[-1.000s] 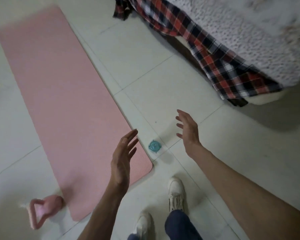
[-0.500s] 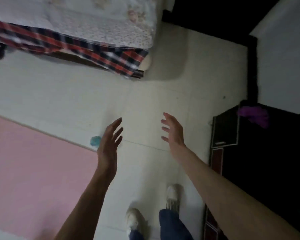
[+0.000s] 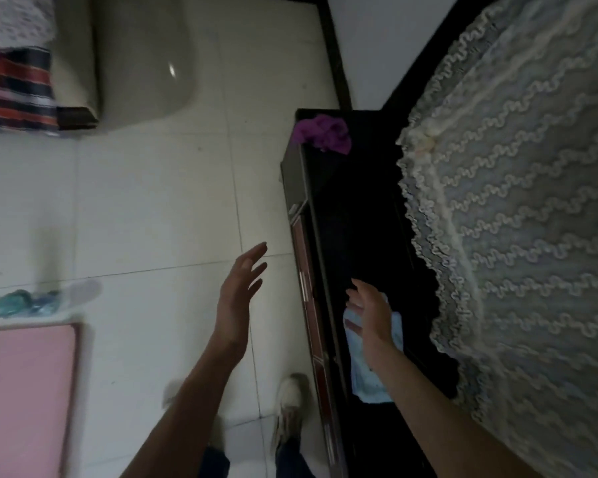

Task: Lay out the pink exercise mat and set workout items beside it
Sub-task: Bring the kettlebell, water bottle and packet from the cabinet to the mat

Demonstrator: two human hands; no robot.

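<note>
1. We see the left hand (image 3: 237,301) raised over the pale tiled floor (image 3: 159,208), fingers straight and slightly spread, holding nothing.
2. The right hand (image 3: 372,313) is held out above the top of a black cabinet (image 3: 356,215), fingers straight and relaxed, palm turned inward toward the left hand; it grips nothing.
3. Directly under the right hand and wrist lies a light blue cloth (image 3: 370,377) on the black cabinet top. We cannot tell whether the hand touches it or only hovers over it.
4. The pink exercise mat (image 3: 21,398) lies flat on the floor at the lower left, only one corner of it in view, well apart from both hands.
5. Just beyond the mat's corner, on the floor, we see a small teal object (image 3: 25,303), blurred by motion, so we cannot name it more closely.
6. A crumpled purple cloth (image 3: 323,132) sits at the far end of the cabinet top, well apart from the right hand.
7. A pale lace cover (image 3: 518,201) with wavy rows and a frilled edge fills the right side, draped beside the cabinet.
8. At the upper left, a plaid blanket (image 3: 14,88) in red, dark and white hangs from a bed edge.
9. At the bottom, between the forearms, we see white shoes (image 3: 290,405) and dark blue trouser legs standing on the floor just beside the cabinet front.
</note>
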